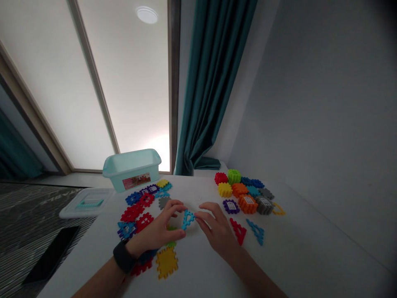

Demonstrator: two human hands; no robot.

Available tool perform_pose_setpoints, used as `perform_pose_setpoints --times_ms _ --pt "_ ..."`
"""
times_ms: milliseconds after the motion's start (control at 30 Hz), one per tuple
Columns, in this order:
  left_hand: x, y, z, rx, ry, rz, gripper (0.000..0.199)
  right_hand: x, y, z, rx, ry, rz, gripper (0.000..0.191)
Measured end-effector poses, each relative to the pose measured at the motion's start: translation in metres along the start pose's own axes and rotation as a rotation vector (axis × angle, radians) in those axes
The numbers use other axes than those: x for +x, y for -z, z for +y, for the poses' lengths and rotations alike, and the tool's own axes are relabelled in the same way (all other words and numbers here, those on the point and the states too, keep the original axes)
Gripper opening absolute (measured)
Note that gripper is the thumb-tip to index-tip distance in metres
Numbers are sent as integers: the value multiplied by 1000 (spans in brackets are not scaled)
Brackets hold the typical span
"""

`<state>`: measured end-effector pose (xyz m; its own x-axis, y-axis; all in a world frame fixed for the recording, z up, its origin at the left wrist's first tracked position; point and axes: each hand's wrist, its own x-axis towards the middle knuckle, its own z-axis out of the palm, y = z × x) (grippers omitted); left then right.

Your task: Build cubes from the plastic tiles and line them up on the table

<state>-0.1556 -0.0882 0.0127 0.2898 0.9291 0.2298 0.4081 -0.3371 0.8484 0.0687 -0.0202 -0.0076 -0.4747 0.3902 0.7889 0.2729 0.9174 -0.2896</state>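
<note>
A light-blue triangular interlocking piece [187,219] is held up between my two hands above the white table. My left hand [155,228], wearing a black wristband [124,255], grips its left side between thumb and fingers. The fingertips of my right hand [218,231] pinch its right corner. Beneath and beside the left hand lie loose red pieces [132,212], a grey piece [164,203] and a yellow square piece [166,262]. Right of the right hand are a red triangular piece [238,231] and a blue triangular piece [256,231] lying flat.
Stacks of like-coloured pieces, among them an orange stack [247,203] and a green stack [234,176], stand at the back right. A pale teal bin [132,165] is at the back left, near a clear lid [88,203]. A dark flat object [51,254] lies left.
</note>
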Motion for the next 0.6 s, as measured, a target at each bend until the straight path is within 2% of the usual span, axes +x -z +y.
perform_pose_setpoints --times_ms 67,133,233,367,467,600 --pt "-1 -1 0 11 -19 15 44 1 -1 -3 58 -80 15 13" --pt "-2 -2 -1 77 -42 82 48 3 -2 -5 145 -200 25 9" --pt "-2 -5 -2 286 -104 195 66 7 -6 -6 344 -435 -11 6" --pt "-1 -8 -6 533 -191 223 86 9 -11 -4 542 -693 -100 12" --pt "0 -8 -10 608 -209 232 95 8 -11 -3 574 -758 -145 12" --pt "-1 -7 -12 631 -234 241 93 9 -10 -5 579 -780 -167 9"
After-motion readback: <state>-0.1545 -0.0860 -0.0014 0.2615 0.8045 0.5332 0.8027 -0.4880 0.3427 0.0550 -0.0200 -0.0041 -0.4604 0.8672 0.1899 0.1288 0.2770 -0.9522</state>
